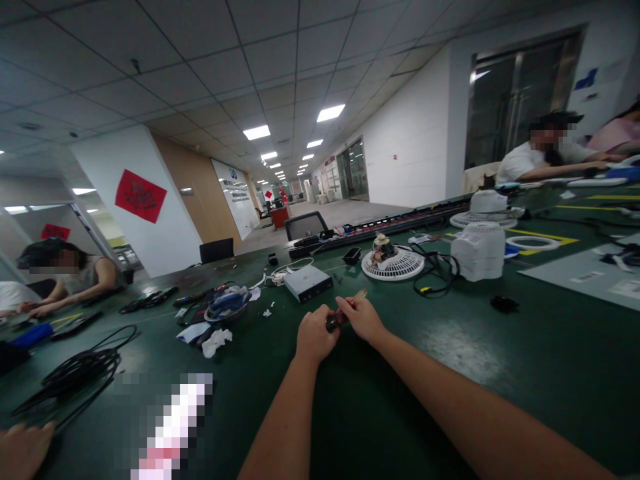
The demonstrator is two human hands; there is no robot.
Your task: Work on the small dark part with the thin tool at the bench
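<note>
We cannot make out what kind of tool the slim red-and-dark tool point(333, 324) is, because fingers cover most of its middle; we see only its dark end, a little red and a pale tip. At the lower left, another person's hand point(25, 450) is cut off by the frame, and blurring blocks hide what the bright strip point(173, 423) on the table point(440, 407) is. The pile of scraps point(225, 303) is too jumbled for us to sort.

We find the tool above the tabletop, between the left hand point(316, 331) and the right hand point(365, 320), touching both. The left hand is curled round it near the dark end; the right hand pinches it farther along, its fingers folded, with the tip poking out beyond them. Just past the hands we see a metal box point(308, 283).

We count one tool, one such box, two round white grilles, the nearer point(393, 267) and the farther point(457, 219), one white housing point(477, 253) beside a tangle of black cord point(440, 270), and one white ring point(535, 244). One coil of black cable point(75, 367) lies well apart on the left.
</note>
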